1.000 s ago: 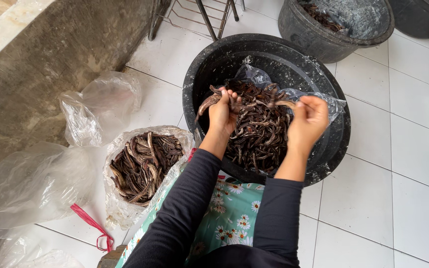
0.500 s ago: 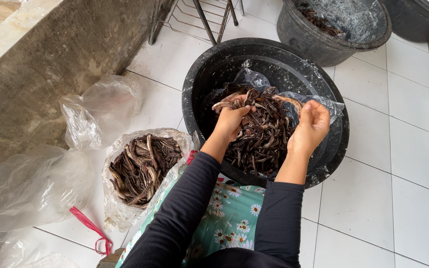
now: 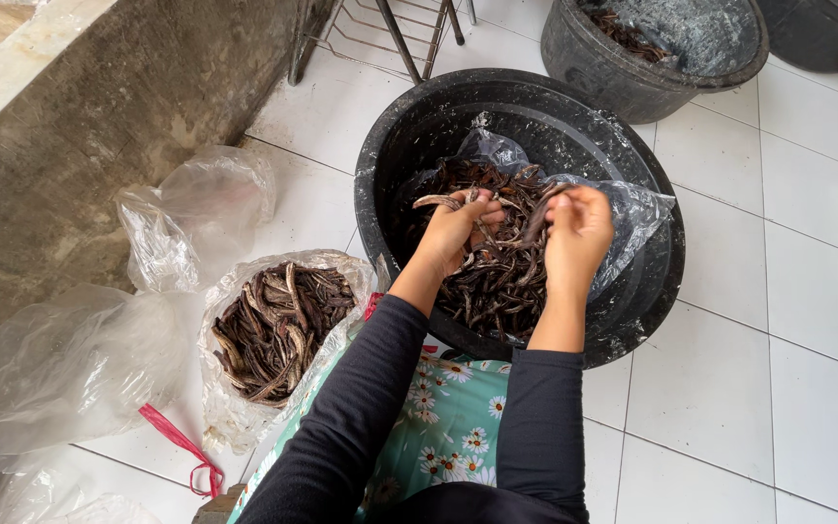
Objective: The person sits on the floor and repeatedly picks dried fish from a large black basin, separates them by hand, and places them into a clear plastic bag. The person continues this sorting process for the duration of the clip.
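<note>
Both hands sit lower in black tub (image 3: 409, 146) than half second ago, closer together over heap. Left hand (image 3: 458, 228) closed on clump of dark pods (image 3: 497, 277); right hand (image 3: 579, 228) pinching one pod, probably more. Clear liner bag (image 3: 632, 209) crumpled just right of right grip. Open bag of pods (image 3: 278, 325) left of left forearm; second tub (image 3: 632, 68) beyond. Wrists bent down, sleeves black.

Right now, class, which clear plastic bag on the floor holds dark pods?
The open bag beside the person's left sleeve; the other floor bags look empty.
</note>
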